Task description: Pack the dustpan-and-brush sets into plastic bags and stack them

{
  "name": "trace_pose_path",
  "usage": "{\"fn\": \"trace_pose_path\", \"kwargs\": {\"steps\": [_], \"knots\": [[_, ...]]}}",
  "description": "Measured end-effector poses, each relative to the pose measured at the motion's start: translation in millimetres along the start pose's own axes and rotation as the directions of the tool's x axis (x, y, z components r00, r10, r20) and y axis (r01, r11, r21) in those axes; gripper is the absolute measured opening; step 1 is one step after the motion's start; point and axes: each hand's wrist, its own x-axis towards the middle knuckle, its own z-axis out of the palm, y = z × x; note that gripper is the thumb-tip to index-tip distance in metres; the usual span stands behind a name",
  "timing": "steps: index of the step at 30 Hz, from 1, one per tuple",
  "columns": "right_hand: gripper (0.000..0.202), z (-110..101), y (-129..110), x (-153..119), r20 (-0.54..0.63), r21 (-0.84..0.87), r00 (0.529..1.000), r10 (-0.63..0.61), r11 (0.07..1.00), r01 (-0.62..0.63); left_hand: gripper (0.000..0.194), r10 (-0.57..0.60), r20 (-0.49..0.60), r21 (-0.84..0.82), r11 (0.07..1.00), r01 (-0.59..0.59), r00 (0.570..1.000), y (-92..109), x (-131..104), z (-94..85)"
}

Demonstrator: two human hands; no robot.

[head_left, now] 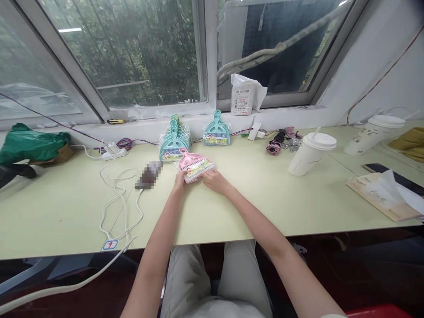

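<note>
A pink mini dustpan-and-brush set (195, 165) in clear wrap is between my hands over the table, its handle pointing away from me. My left hand (179, 180) is closed on its lower left edge. At the lower right edge my right hand (215, 180) grips the same set, its fingertips against the wrap. The pink pack may be more than one set thick; I cannot tell. Just behind it, a row of wrapped teal dustpan sets (174, 143) leans together. Farther right, another teal dustpan set (217, 132) stands against the wall below the window.
On the left are a phone (149, 175), white cables (124, 207), a power strip (114, 153) and a green bag (35, 143). To the right stand white cups (313, 152), a folded umbrella (276, 141) and a tissue pack (380, 196). A wrapped box (241, 99) sits on the sill.
</note>
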Motion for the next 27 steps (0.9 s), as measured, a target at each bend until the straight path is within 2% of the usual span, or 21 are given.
{"fn": "trace_pose_path", "kwargs": {"steps": [2,5,11,13,16,19,21,27], "knots": [[0.027,-2,1,-1,-0.005,0.005,0.999,0.034,0.999,-0.034,0.027,-0.011,-0.004,0.017,1.0,0.011,1.0,-1,2,-2.1],[0.026,-2,-4,-1,-0.017,-0.018,1.0,0.021,1.0,-0.021,0.027,-0.03,-0.017,0.026,0.999,0.031,0.999,-2,3,-2.6],[0.023,13,-21,7,-0.131,-0.022,0.991,-0.031,0.999,0.028,0.027,-0.061,0.065,-0.102,0.993,0.067,0.996,6,-8,4.7],[0.026,16,-21,7,-0.155,-0.046,0.988,-0.002,0.999,-0.005,0.03,-0.065,0.054,-0.14,0.988,0.072,0.996,10,-11,6.7],[0.028,11,-17,5,-0.223,-0.091,0.97,0.099,0.988,-0.122,0.035,-0.068,0.043,-0.211,0.975,0.076,0.997,16,-15,7.5],[0.031,1,-12,2,-0.287,-0.11,0.939,0.19,0.967,-0.229,0.039,-0.071,0.096,-0.272,0.958,0.094,0.993,20,-17,6.3],[0.034,-4,-9,1,-0.276,-0.119,0.936,0.218,0.959,-0.258,0.041,-0.092,0.119,-0.258,0.959,0.12,0.989,20,-18,5.7],[0.027,-6,-2,-2,-0.156,-0.138,0.954,0.255,0.951,-0.277,0.049,-0.124,0.069,-0.145,0.98,0.133,0.99,16,-19,8.5]]}}
